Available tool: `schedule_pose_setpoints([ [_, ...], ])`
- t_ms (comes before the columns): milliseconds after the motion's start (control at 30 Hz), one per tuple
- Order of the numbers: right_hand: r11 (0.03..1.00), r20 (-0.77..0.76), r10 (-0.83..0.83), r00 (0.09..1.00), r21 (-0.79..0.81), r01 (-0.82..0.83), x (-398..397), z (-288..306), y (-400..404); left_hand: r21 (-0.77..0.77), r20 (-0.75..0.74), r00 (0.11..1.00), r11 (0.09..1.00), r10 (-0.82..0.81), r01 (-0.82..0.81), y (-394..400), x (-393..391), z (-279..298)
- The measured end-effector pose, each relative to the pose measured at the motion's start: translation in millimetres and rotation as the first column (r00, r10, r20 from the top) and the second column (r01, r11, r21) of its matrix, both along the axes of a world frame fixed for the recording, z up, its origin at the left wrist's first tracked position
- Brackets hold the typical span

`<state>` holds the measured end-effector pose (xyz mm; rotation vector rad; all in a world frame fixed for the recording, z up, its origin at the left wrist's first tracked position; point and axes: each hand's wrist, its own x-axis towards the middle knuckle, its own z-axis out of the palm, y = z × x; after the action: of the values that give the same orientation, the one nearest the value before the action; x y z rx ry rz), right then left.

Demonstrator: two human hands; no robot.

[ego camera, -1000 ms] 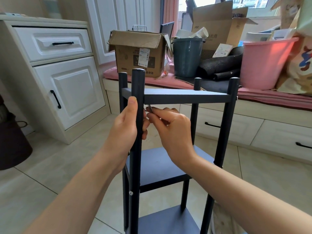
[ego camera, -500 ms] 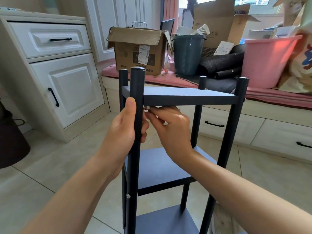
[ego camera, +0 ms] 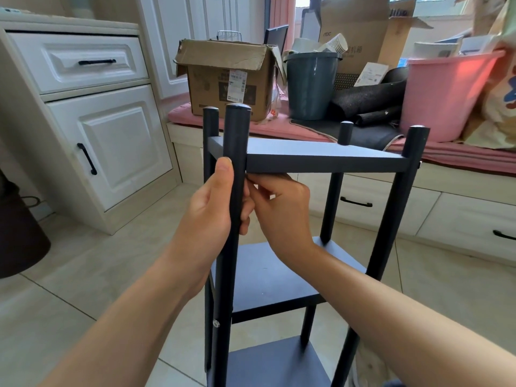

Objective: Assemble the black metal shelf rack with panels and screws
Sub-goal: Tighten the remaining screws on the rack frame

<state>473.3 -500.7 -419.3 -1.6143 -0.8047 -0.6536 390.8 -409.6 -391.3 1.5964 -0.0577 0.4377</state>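
Note:
The black metal shelf rack (ego camera: pixel 321 160) stands upright on the tiled floor, with a top panel, a middle panel (ego camera: pixel 268 277) and a lower panel (ego camera: pixel 279 364) between round posts. My left hand (ego camera: pixel 209 219) grips the near front post (ego camera: pixel 236 152) just below the top panel. My right hand (ego camera: pixel 282 208) is tucked under the top panel beside that post, fingertips pinched on a small thing I cannot make out. A silver screw head (ego camera: pixel 215 323) shows on the post at the middle panel.
A window bench with a pink cushion (ego camera: pixel 446 155) runs behind the rack, holding a cardboard box (ego camera: pixel 226 79), a grey bin (ego camera: pixel 310 82) and a pink tub (ego camera: pixel 444 93). A white cabinet (ego camera: pixel 92 129) stands at the left, a dark bin (ego camera: pixel 19 233) at the far left.
My right hand has slid up closer under the top panel against the post. The view has shifted slightly; my left hand keeps its grip.

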Motion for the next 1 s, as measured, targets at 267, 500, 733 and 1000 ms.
schedule_pose_setpoints([
  [267, 0.997, -0.057, -0.018, 0.998, -0.081, 0.013, -7.5, -0.9, -19.1, -0.004, -0.012, 0.997, 0.997, 0.073, -0.073, 1.9, 3.6, -1.0],
  [500, 0.994, -0.317, 0.001, 0.949, -0.103, -0.035, -20.8, 4.4, -52.2, -0.009, -0.003, 0.996, 0.996, 0.093, -0.093, -3.0, 5.2, -3.3],
  [733, 0.989, -0.543, 0.135, 0.829, 0.028, -0.143, -39.2, 14.4, -64.7, 0.092, 0.073, 0.988, 0.986, 0.133, -0.140, -7.5, 4.9, -5.6],
  [1000, 0.932, -0.868, 0.360, 0.342, 0.352, -0.090, -55.1, 14.1, -53.2, 0.144, 0.100, 0.979, 0.971, 0.179, -0.192, -15.7, 6.7, -4.0],
])
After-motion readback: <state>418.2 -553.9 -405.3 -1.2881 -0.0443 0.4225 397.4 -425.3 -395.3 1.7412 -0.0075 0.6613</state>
